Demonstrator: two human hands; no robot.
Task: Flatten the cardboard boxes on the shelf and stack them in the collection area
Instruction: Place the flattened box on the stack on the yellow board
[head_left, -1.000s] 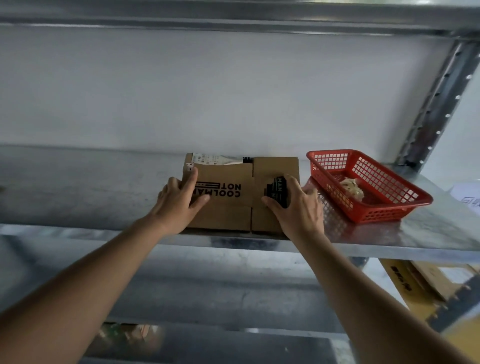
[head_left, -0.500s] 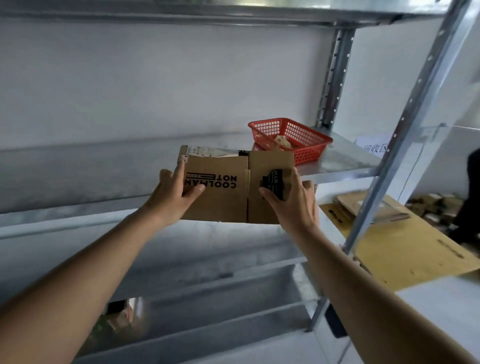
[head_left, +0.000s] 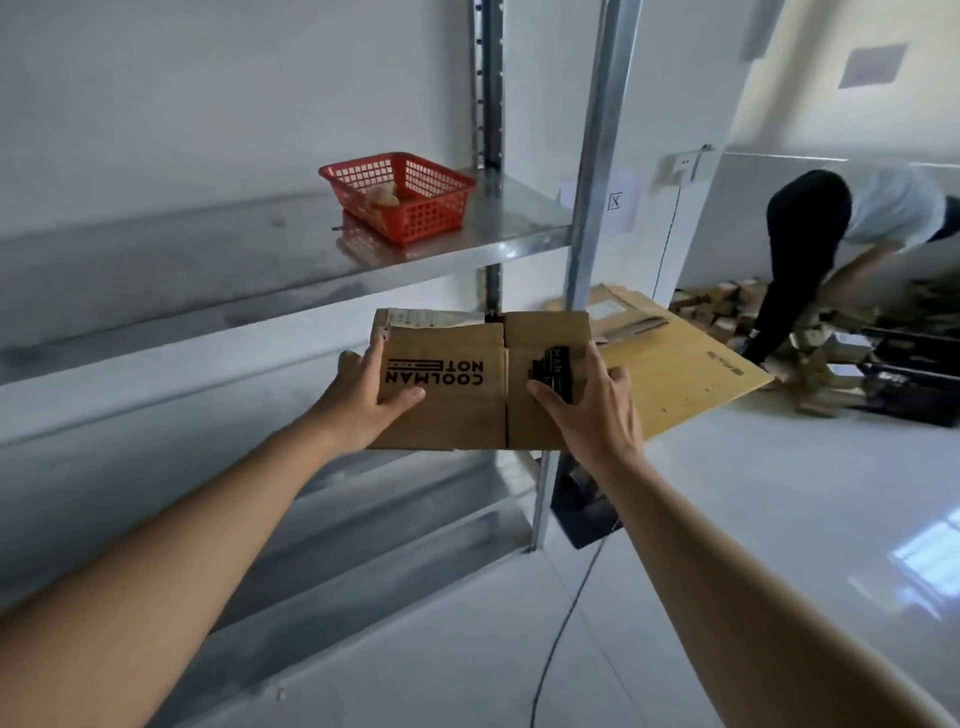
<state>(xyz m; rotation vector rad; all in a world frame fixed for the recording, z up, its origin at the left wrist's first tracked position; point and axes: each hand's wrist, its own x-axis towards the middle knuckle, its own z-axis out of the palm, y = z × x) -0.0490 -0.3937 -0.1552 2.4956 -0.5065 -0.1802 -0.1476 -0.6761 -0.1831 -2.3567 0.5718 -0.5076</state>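
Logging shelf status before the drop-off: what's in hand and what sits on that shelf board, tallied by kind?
Flattened cardboard box, held by left hand and right hand: 1
Red plastic basket on the metal shelf: 1
Total: 2
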